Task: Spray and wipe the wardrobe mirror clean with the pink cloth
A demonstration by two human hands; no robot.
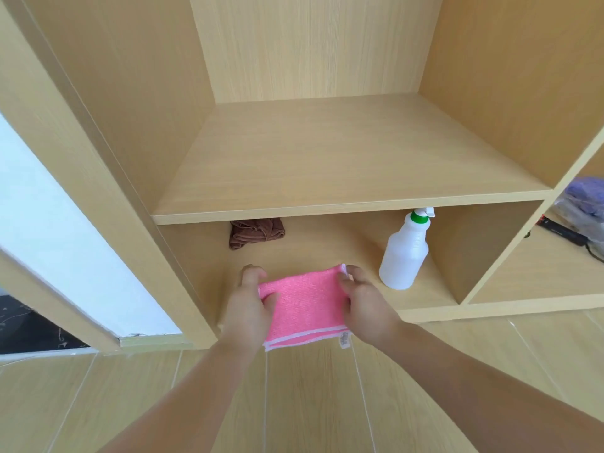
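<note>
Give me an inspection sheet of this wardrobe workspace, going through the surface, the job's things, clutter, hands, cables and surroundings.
Surface: light wood lower shelf of the wardrobe; upper shelf bare where visible.
Job's things: pink cloth held stretched in front of the lower shelf; white spray bottle with green collar upright on that shelf, to the right. No mirror surface clearly identifiable.
Clutter: brown cloth bunched at the back of the lower shelf; bluish bagged items in the right compartment.
Hands: left hand grips the cloth's left edge; right hand pinches its right edge.
Cables: black cord with a black device in the right compartment.
Surroundings: open wardrobe door at left, wood-look floor below.
</note>
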